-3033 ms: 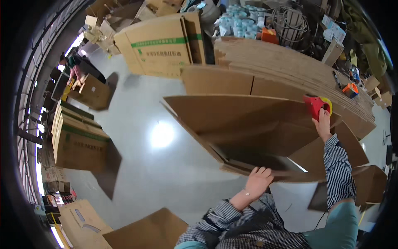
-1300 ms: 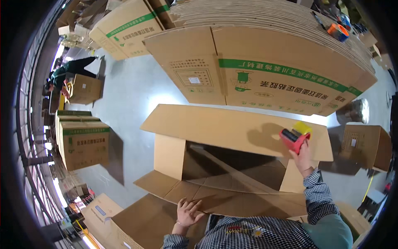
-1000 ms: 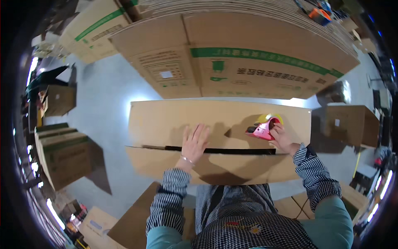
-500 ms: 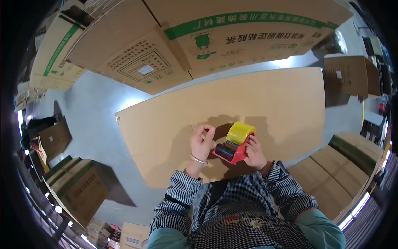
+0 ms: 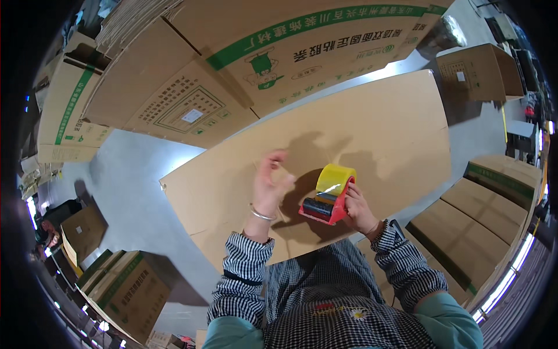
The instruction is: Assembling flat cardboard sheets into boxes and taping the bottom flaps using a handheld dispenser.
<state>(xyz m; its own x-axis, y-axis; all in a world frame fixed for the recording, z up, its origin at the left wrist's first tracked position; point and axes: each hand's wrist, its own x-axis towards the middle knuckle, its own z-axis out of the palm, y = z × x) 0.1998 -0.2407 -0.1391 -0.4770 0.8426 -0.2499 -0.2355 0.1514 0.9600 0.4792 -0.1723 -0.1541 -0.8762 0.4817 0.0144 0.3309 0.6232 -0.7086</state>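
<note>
My right hand [image 5: 361, 210] grips a red tape dispenser [image 5: 338, 210] with a black roller and a roll of yellow tape [image 5: 336, 179]. The dispenser is held just above a large flat cardboard surface [image 5: 383, 128], and its shadow falls there. Left of it, my left hand [image 5: 271, 181] is raised over the cardboard, with a silver bangle at the wrist. Its thumb and fingers are apart and somewhat blurred; I see nothing held between them.
A big printed cardboard box [image 5: 232, 75] stands beyond the flat cardboard. Stacked boxes are at the lower right [image 5: 482, 209] and lower left [image 5: 131, 291]. An open carton [image 5: 474, 72] sits at the far right. Grey floor [image 5: 139, 157] shows on the left.
My left hand has moved up and slightly left, away from the dispenser, and its fingers have spread. The right hand keeps its grip on the dispenser. The view has shifted a little.
</note>
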